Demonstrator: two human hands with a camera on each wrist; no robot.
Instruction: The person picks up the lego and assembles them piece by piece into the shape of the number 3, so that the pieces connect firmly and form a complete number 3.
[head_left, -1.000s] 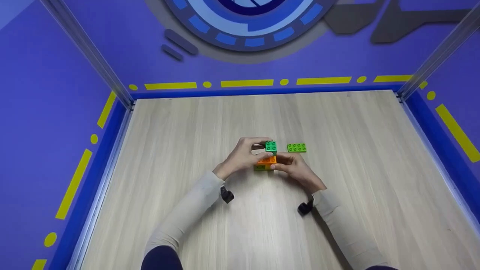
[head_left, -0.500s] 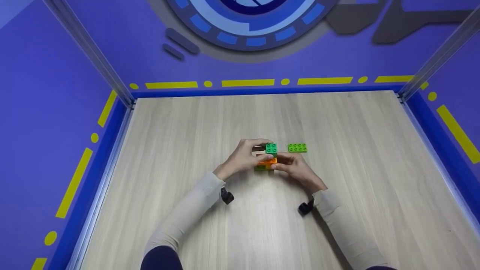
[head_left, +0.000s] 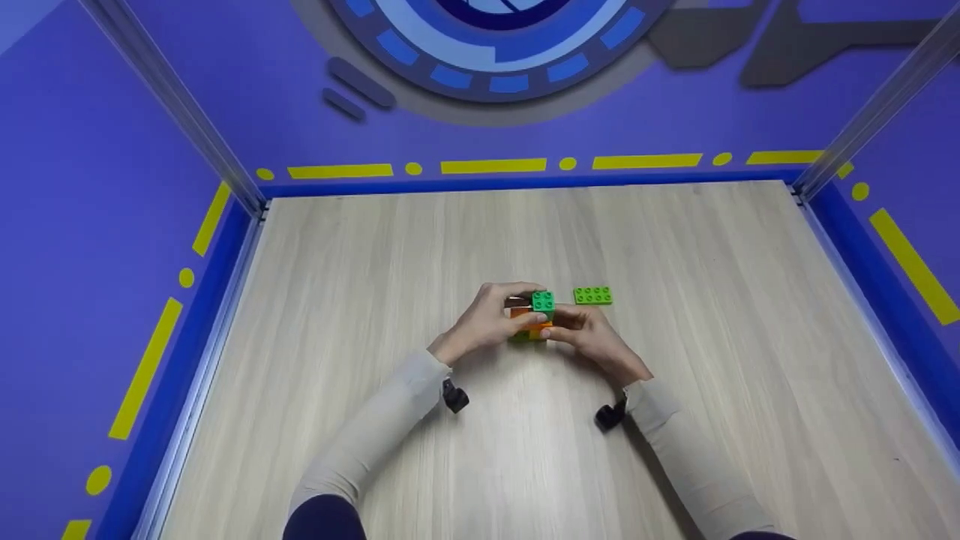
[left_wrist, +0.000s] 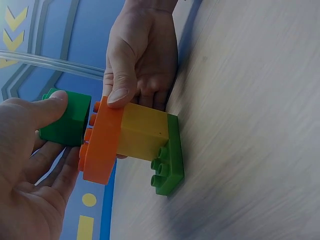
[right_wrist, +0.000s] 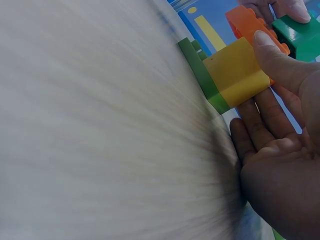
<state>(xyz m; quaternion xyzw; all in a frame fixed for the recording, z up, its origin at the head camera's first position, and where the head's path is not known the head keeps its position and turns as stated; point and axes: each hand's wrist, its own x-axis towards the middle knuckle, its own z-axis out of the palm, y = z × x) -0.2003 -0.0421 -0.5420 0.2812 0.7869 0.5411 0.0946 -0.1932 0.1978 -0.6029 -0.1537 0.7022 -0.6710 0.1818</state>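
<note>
In the head view my left hand [head_left: 486,316] pinches a dark green toy building block [head_left: 543,301] between thumb and fingers. The left wrist view shows this block [left_wrist: 67,117] close over the studs of an orange brick [left_wrist: 102,145], tilted against it. Below the orange brick sits a yellow block [left_wrist: 145,130], standing on one end of a thin light green brick [left_wrist: 172,160]; studs show at that brick's other end. My right hand [head_left: 596,341] grips the stack from the right, its thumb on the orange brick and its fingers behind the yellow block [right_wrist: 237,72].
A flat lime green brick [head_left: 593,295] with two rows of studs lies just behind my right hand on the wooden table [head_left: 360,262]. Blue panels [head_left: 487,142] with yellow marks enclose the table at the back and both sides.
My left hand and the dark green block have shifted slightly towards me, over the orange brick. The right hand keeps its grip on the stack. The lime green brick has stayed put.
</note>
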